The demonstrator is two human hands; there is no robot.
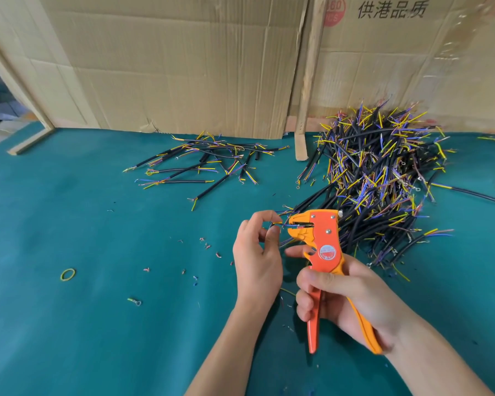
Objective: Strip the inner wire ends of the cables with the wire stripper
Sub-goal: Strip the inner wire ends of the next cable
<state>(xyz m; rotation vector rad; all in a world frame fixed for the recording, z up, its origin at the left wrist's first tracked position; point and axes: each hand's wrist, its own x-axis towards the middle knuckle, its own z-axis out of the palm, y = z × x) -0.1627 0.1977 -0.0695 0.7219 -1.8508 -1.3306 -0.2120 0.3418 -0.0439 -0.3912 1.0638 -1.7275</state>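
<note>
1. Pinching a short cable [280, 224] between thumb and curled fingers [265, 217], the left hand [256, 258] holds its coloured inner wires in the open mouth of the wire stripper [322, 247].
2. The right hand [346, 298] grips the stripper's two handles, fingers wrapped round the red one while the orange one lies against the palm; its forefinger reaches forward under the head.
3. Both hands hover over the green desk [97, 324], right of centre and near the front.
4. Just beyond the stripper, touching distance from its head, lies a large heap of black cables [383, 178] with yellow, blue and brown ends.
5. A smaller, flatter pile [203, 164] lies well apart to the left, near the cardboard wall [169, 67] that closes off the back edge of the desk.
6. Small snippets of insulation [206, 247] are scattered left of the hands, and a yellow-green rubber band [68, 274] lies farther left; open desk surface stretches across the left and front.
</note>
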